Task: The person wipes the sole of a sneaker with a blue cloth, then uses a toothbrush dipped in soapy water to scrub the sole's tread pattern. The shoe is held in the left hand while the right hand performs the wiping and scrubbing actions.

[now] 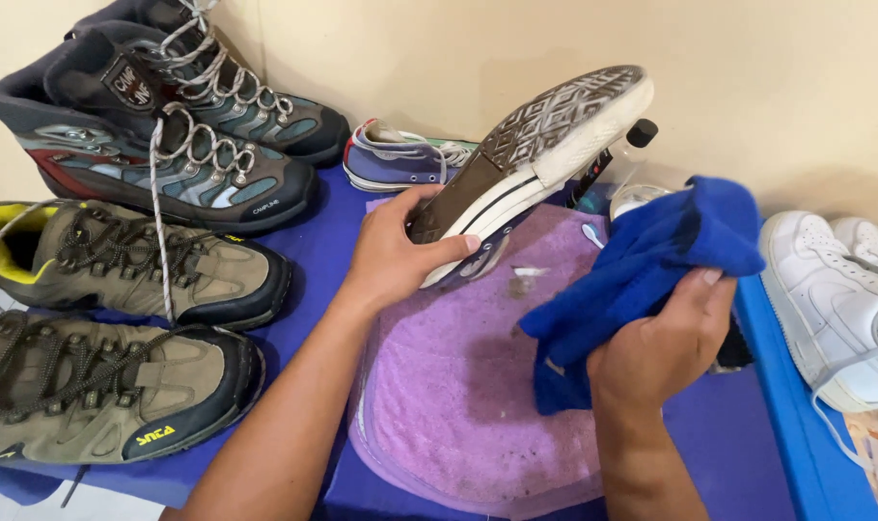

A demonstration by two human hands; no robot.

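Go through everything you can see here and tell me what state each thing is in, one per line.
Sneaker: held tilted, dirty sole up, in the left hand.
Blue cloth: bunched in the right hand.
Pink towel: spread flat, stained.
Grey boots: upright, laces loose.
Olive shoes: upright, laced.
Second sneaker: on its sole by the wall.
White sneakers: upright at the right.
Bottle: capped, behind the held sneaker.

The scene is lit brightly and evenly. Soft shadows are cast on the wall (748, 87). Everything is seen sharply.
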